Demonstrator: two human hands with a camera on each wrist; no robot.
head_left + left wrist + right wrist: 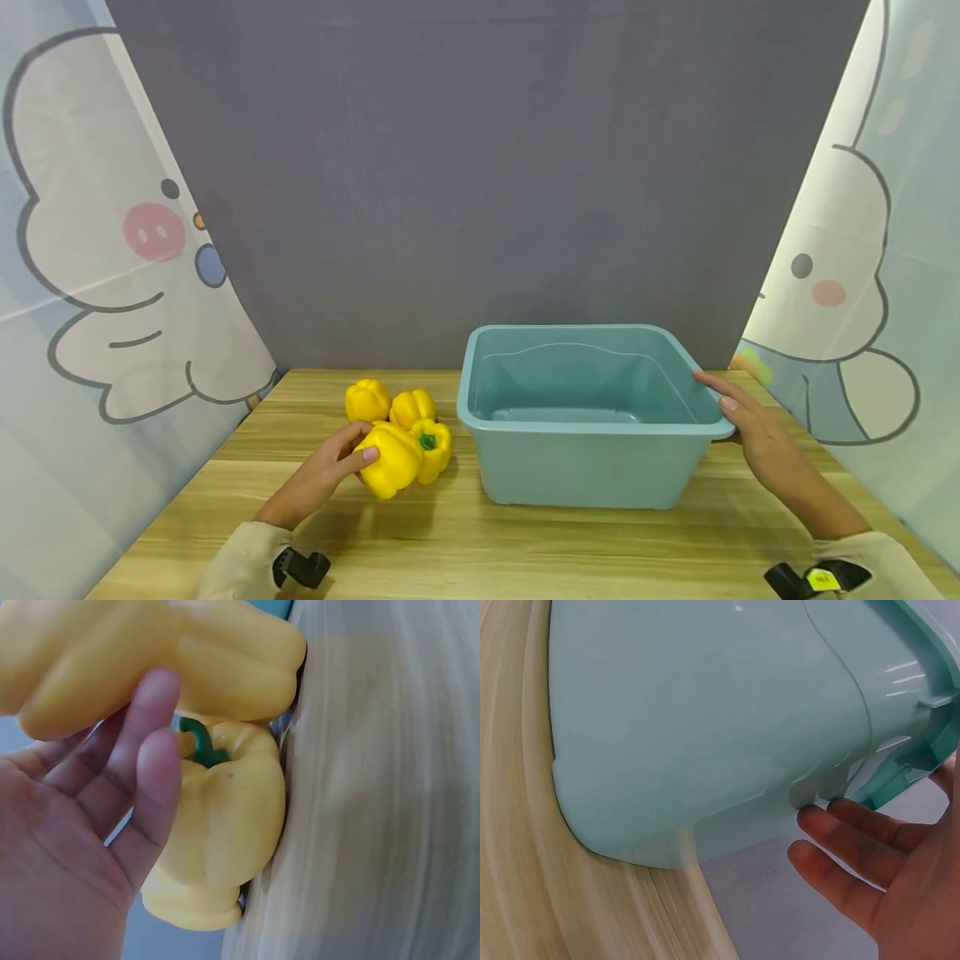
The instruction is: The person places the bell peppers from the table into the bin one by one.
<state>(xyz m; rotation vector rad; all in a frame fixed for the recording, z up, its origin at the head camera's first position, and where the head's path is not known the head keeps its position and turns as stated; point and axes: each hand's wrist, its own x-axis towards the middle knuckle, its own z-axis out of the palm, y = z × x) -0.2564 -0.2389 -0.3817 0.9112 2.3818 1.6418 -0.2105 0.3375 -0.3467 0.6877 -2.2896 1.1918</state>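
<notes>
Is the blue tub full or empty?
Empty: the tub shows only its bare floor inside; all four peppers sit outside it on the table.

A light wooden plank-patterned table spans the foreground. Behind the table hangs a plain grey-purple fabric backdrop. At each side of the table stand pale blue curtains printed with white cartoon animals.

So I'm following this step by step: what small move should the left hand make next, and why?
Probably lift the front yellow bell pepper clear of the wooden table and toward the teal plastic tub. The left hand already has its grip on it, the tub looks empty, and the right hand rests at its rim, seemingly steadying it.
</notes>
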